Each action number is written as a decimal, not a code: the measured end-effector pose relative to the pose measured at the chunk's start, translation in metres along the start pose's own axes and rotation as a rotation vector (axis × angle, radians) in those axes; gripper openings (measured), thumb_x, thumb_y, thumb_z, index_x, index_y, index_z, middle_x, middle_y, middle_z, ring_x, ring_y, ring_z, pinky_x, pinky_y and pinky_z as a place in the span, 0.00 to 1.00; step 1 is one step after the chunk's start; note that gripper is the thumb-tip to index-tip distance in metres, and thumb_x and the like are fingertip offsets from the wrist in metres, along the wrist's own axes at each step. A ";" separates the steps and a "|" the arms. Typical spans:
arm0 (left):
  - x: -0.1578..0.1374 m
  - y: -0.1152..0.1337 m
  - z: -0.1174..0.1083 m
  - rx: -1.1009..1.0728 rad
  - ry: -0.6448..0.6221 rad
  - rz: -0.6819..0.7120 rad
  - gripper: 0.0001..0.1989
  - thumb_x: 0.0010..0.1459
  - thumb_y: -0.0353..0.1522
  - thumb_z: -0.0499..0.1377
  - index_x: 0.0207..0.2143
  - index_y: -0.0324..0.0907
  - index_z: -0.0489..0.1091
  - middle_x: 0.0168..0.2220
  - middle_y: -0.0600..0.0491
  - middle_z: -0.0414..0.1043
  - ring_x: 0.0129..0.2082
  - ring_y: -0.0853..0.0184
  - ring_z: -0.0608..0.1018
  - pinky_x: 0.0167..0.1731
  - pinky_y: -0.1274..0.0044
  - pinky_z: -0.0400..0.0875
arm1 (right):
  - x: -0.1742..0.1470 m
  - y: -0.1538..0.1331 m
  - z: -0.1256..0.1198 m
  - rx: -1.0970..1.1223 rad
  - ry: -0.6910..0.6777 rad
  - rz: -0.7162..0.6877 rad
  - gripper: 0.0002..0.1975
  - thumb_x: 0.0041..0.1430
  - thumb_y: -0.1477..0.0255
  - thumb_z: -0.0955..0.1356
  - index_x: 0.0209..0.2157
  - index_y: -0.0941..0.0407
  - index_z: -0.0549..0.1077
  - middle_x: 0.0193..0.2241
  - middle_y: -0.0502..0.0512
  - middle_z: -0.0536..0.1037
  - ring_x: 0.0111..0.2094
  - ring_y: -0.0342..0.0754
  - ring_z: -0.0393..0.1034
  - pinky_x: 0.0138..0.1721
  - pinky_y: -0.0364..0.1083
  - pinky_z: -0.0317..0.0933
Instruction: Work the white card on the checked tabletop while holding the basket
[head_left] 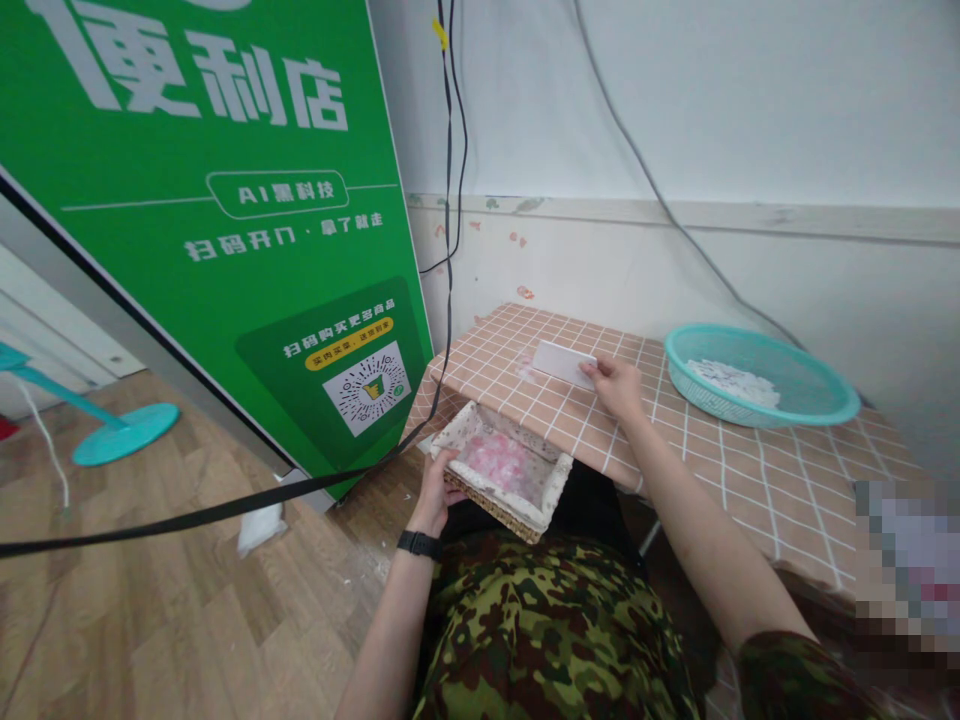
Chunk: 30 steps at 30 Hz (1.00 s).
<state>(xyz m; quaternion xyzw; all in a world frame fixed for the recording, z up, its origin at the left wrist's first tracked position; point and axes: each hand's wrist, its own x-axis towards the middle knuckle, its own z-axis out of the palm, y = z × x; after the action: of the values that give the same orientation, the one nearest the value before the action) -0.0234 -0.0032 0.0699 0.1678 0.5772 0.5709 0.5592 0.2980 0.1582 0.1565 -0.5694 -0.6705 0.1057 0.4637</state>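
My left hand [438, 494] grips the near left side of a woven basket [501, 512] with a pale patterned cloth lining. Pink and whitish small pieces [496, 458], too blurred to name, lie inside it. The basket is held just below the front edge of the table [637, 440], tilted a little. My right hand [616, 386] pinches the right end of a flat, pale rectangular card [561, 364] over the tabletop. At the card's left end some small pinkish bits [526, 368] lie on the checked cloth.
A turquoise plastic basket [750, 410] with white pieces stands on the table's right side. A black strap [300, 488] crosses in front of the green cabinet [225, 270] at left. A grey cable [645, 170] runs down the wall. A white bag [261, 528] lies on the floor.
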 end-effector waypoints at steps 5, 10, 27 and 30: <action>0.000 -0.001 0.000 -0.011 0.001 0.003 0.25 0.54 0.45 0.70 0.50 0.47 0.68 0.34 0.53 0.75 0.27 0.65 0.79 0.29 0.73 0.80 | -0.001 -0.008 0.006 0.125 -0.083 -0.018 0.26 0.60 0.44 0.68 0.29 0.53 0.79 0.25 0.55 0.78 0.29 0.53 0.70 0.34 0.50 0.61; 0.002 -0.003 -0.001 -0.003 -0.002 0.010 0.25 0.55 0.44 0.69 0.51 0.46 0.68 0.34 0.52 0.75 0.26 0.65 0.79 0.28 0.72 0.80 | -0.002 -0.009 0.006 0.196 -0.114 -0.012 0.29 0.55 0.40 0.70 0.22 0.52 0.71 0.20 0.53 0.69 0.26 0.50 0.63 0.31 0.49 0.57; 0.001 0.000 0.001 0.033 0.010 -0.004 0.20 0.60 0.39 0.64 0.53 0.47 0.67 0.34 0.53 0.75 0.26 0.64 0.79 0.28 0.72 0.81 | 0.004 0.004 0.008 0.181 -0.064 0.028 0.27 0.57 0.43 0.70 0.24 0.53 0.74 0.22 0.54 0.73 0.27 0.50 0.64 0.31 0.49 0.60; 0.000 0.001 0.001 0.027 -0.009 0.001 0.20 0.59 0.39 0.64 0.52 0.46 0.67 0.33 0.53 0.74 0.26 0.64 0.79 0.28 0.71 0.81 | 0.005 0.007 0.011 0.257 -0.091 0.062 0.28 0.52 0.41 0.72 0.25 0.54 0.75 0.22 0.54 0.74 0.25 0.49 0.64 0.29 0.49 0.59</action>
<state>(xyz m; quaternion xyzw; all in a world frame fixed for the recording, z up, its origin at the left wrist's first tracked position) -0.0225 -0.0029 0.0709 0.1782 0.5823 0.5624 0.5593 0.2952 0.1688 0.1484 -0.5206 -0.6539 0.2307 0.4982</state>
